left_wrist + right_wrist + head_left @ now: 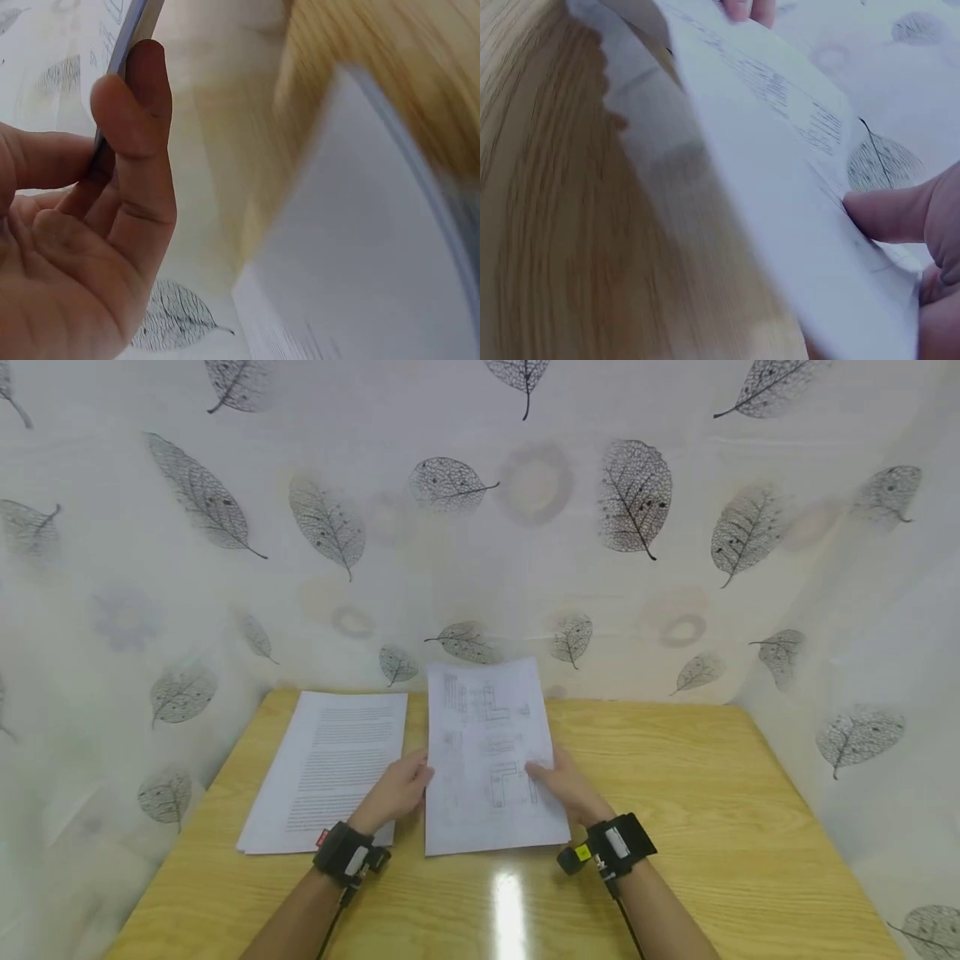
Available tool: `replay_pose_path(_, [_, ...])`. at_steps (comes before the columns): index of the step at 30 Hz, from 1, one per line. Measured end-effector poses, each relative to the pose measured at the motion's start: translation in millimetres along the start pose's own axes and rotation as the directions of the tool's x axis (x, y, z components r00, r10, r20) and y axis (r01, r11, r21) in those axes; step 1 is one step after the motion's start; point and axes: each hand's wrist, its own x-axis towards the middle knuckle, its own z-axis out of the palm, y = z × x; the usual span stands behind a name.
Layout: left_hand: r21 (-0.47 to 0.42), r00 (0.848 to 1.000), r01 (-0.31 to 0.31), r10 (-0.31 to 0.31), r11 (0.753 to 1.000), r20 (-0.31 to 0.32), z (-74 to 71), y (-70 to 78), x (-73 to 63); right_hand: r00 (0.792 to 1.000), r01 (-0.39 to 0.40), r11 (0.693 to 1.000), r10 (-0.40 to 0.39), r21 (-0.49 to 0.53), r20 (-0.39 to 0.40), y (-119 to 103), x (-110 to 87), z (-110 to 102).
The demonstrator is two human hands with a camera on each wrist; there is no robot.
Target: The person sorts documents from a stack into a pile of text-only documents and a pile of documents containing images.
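A sheaf of white paper [491, 827] printed with faint line diagrams is held up over the middle of the wooden table, its face towards me. My left hand [401, 785] pinches its left edge; in the left wrist view the thumb and curled fingers of that hand [112, 202] close on the thin edge. With its thumb on the printed face, my right hand [573, 789] grips the right edge. The right wrist view shows the paper [757, 165] bowing slightly under the right thumb [889, 214]. The other right fingers are mostly hidden behind it.
A stack of text-printed sheets [345, 768] lies on the table's left side, close to my left wrist. Pale leaf-patterned sheeting [480, 568] rises behind the table and at both sides. The wooden tabletop [697, 793] extends to the right, and light glares near its front.
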Motion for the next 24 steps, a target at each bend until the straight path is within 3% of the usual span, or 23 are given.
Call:
replay_pose_path(6, [-0.006, 0.998, -0.042, 0.042, 0.999, 0.044, 14.4, 10.1, 11.0, 0.997, 0.011, 0.992, -0.020, -0.125, -0.070, 1, -10.9, -21])
replay_pose_path(11, [0.023, 0.998, -0.034, 0.033, 0.999, 0.057, 26.1, 16.2, 18.7, 0.994, 0.005, 0.967, -0.033, -0.256, -0.109, 7, -17.2, -34])
replay_pose_path(20, [0.011, 0.995, -0.068, 0.067, 0.998, 0.067, 53.6, 28.1, 27.8, 0.985, -0.037, 0.950, -0.017, -0.309, -0.171, 18, -32.7, -61])
replay_pose_path(24, [-0.018, 0.995, -0.065, 0.066, 0.998, 0.071, 61.5, 32.3, 31.7, 0.991, -0.030, 0.956, -0.009, -0.291, -0.134, 21, -36.2, -70])
